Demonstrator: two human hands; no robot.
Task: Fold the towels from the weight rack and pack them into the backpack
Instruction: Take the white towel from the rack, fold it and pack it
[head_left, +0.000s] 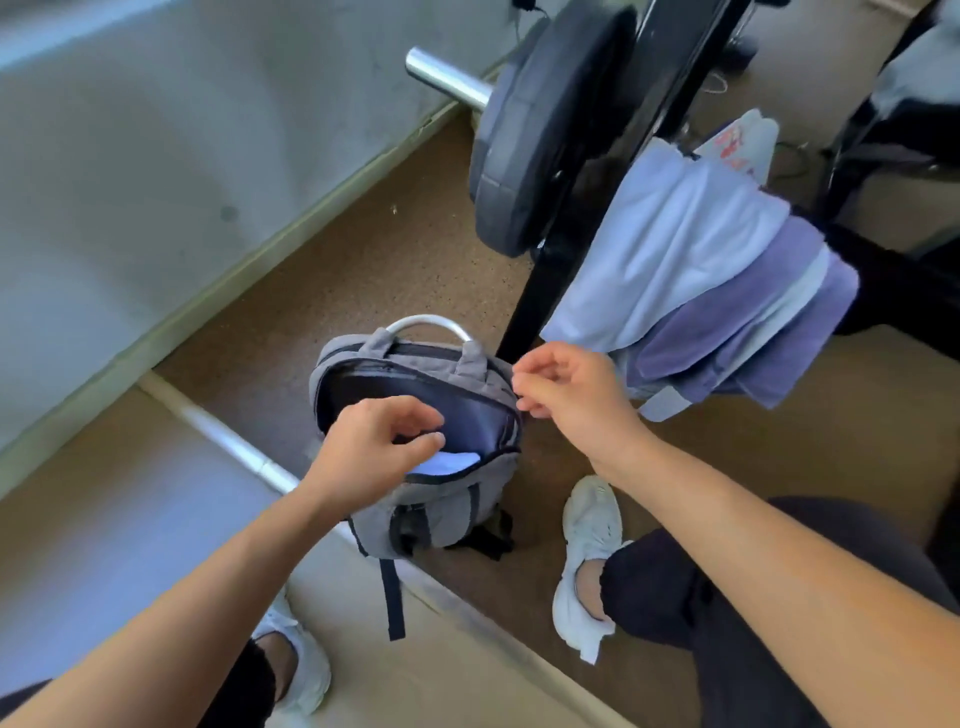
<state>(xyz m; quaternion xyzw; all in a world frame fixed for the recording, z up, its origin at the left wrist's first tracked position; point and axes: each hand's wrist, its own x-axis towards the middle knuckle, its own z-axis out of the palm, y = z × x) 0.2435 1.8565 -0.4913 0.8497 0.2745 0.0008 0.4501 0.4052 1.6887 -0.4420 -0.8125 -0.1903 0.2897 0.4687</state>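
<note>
So, step in hand: probably settling one towel in the bag before fetching the next.
Bag: the grey fabric backpack (441, 514) stands upright on the brown speckled floor (395, 249), its main zip open and its dark-lined mouth turned up towards the person, which suits loading from above.
Packed towel: a pale folded towel (447, 463) lies low inside the mouth, just under the front lip.
Left hand (374, 447): over the opening with fingers curled; I cannot tell whether it pinches the lip or holds nothing.
Right hand (571, 395): fingertips at the bag's right top corner, loosely curled, perhaps steadying the rim; a grip cannot be told.
Waiting towels: a light-blue cotton towel (670, 249) and a purple terry towel (748, 306) hang overlapped on the black steel weight rack (545, 291), just beside the right hand.
Edges: the bag's base sits against the rim of a pale raised platform (130, 519), and a rack upright stands close behind the handle.
Open room: bare floor lies to the left of the bag; the black round weight plate (540, 130) crowds the space above the rack.
</note>
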